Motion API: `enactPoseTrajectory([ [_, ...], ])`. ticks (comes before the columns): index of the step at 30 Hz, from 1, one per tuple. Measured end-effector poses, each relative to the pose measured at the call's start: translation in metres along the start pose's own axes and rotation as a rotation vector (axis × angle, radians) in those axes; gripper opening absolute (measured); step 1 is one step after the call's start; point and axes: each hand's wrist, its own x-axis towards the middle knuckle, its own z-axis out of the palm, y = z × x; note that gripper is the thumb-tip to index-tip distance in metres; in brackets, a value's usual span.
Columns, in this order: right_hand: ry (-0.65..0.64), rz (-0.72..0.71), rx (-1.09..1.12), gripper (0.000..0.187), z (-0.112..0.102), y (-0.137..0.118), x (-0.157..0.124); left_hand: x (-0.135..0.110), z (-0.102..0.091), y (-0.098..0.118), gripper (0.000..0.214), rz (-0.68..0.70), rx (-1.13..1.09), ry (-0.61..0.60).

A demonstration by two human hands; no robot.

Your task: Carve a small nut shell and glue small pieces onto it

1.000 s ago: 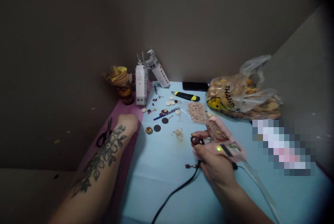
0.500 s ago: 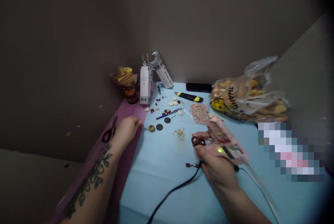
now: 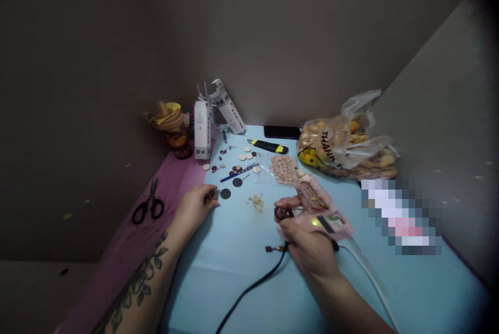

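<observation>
My left hand (image 3: 195, 208) is at the left edge of the blue table covering, thumb and fingers closed around a small round golden-brown piece (image 3: 211, 195). Two dark grey discs (image 3: 225, 194) lie just beyond its fingertips. Between thumb and forefinger, my right hand (image 3: 312, 245) grips a dark brown ring-shaped piece (image 3: 282, 213). Behind that hand stands a pink box-like device (image 3: 331, 214) with a lit green light, partly hidden by the fingers. A rotary tool tip (image 3: 275, 249) with a dark red end sticks out left of my right wrist, near a black cord (image 3: 249, 292).
Pale crumbs (image 3: 256, 202) lie between the hands. Farther back are a bag of pinkish pellets (image 3: 284, 169), a blue pencil-like stick (image 3: 238, 172), white discs (image 3: 245, 157) and a utility knife (image 3: 268, 146). Scissors (image 3: 148, 206) lie left; a filled plastic bag (image 3: 343, 147) stands right.
My left hand has moved onto the round golden-brown piece, which lay free before, and closed on it. The right hand keeps its hold; the view has shifted slightly right.
</observation>
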Motion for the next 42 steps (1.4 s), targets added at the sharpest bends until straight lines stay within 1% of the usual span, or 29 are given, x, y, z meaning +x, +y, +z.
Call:
enactPoseTrajectory([
  [2,0.016,0.007,0.016,0.053,0.002,-0.001,0.000,-0.003,0.001,0.000,0.024,-0.002,-0.030,0.013],
  [4,0.013,0.001,0.000,0.044,0.002,-0.002,0.001,-0.005,0.002,0.003,0.022,-0.011,-0.070,0.043],
  [6,0.007,-0.012,-0.007,0.038,0.002,-0.002,0.001,-0.005,0.001,0.006,0.028,-0.035,-0.130,0.095],
  [7,0.009,-0.021,-0.006,0.038,0.001,-0.003,0.001,-0.004,0.000,0.007,0.032,-0.059,-0.194,0.128],
  [9,0.025,-0.042,-0.010,0.041,0.000,-0.004,0.002,-0.003,-0.007,0.007,0.040,-0.133,-0.388,0.204],
  [11,0.037,-0.050,-0.030,0.039,-0.001,-0.005,0.003,-0.001,-0.018,0.002,0.045,-0.219,-0.585,0.303],
  [13,0.046,-0.047,-0.040,0.037,-0.002,-0.006,0.005,0.000,-0.031,-0.006,0.046,-0.277,-0.669,0.420],
  [15,0.048,-0.043,-0.031,0.037,-0.003,-0.006,0.005,-0.002,-0.041,-0.011,0.049,-0.312,-0.711,0.485],
  [16,0.047,-0.043,-0.023,0.036,-0.003,-0.005,0.006,-0.003,-0.044,-0.011,0.051,-0.328,-0.731,0.496],
  [18,0.040,-0.046,-0.008,0.036,-0.003,-0.004,0.005,-0.007,-0.045,-0.003,0.056,-0.338,-0.761,0.488],
  [20,0.026,-0.045,-0.001,0.035,-0.002,-0.004,0.004,-0.010,-0.041,0.011,0.058,-0.307,-0.766,0.388],
  [22,0.024,-0.047,0.005,0.037,-0.002,-0.004,0.004,-0.010,-0.036,0.025,0.059,-0.264,-0.745,0.325],
  [23,0.030,-0.050,0.005,0.039,-0.002,-0.004,0.004,-0.009,-0.035,0.029,0.060,-0.237,-0.738,0.331],
  [25,0.045,-0.055,-0.002,0.042,-0.001,-0.006,0.004,-0.004,-0.039,0.028,0.059,-0.215,-0.673,0.407],
  [26,0.052,-0.059,-0.009,0.042,-0.002,-0.006,0.004,-0.001,-0.045,0.022,0.056,-0.220,-0.614,0.471],
  [27,0.056,-0.064,-0.015,0.040,-0.002,-0.007,0.005,0.002,-0.053,0.014,0.051,-0.257,-0.493,0.550],
  [28,0.054,-0.067,-0.020,0.037,-0.002,-0.008,0.005,0.005,-0.062,0.004,0.046,-0.305,-0.339,0.580],
  [31,0.043,-0.087,-0.011,0.032,-0.004,-0.011,0.006,0.008,-0.094,-0.024,0.039,-0.378,-0.085,0.696],
  [32,0.039,-0.090,-0.005,0.032,-0.004,-0.012,0.006,0.007,-0.102,-0.030,0.033,-0.371,-0.018,0.702],
  [34,0.028,-0.089,0.010,0.031,-0.004,-0.014,0.006,0.006,-0.110,-0.034,0.020,-0.315,0.077,0.646],
  [35,0.022,-0.086,0.017,0.030,-0.004,-0.014,0.006,0.006,-0.109,-0.032,0.018,-0.275,0.121,0.602],
  [37,0.008,-0.082,0.022,0.029,-0.005,-0.014,0.005,0.006,-0.097,-0.022,0.021,-0.186,0.194,0.507],
  [38,0.005,-0.084,0.022,0.029,-0.005,-0.014,0.005,0.006,-0.086,-0.014,0.023,-0.161,0.180,0.477],
  [39,0.007,-0.087,0.021,0.030,-0.005,-0.014,0.005,0.006,-0.074,-0.004,0.025,-0.118,0.137,0.418],
  [40,0.007,-0.092,0.020,0.030,-0.005,-0.013,0.004,0.005,-0.060,0.008,0.028,-0.074,-0.039,0.335],
  [42,-0.003,-0.095,0.022,0.031,-0.004,-0.012,0.004,0.002,-0.033,0.034,0.035,-0.076,-0.473,0.110],
])
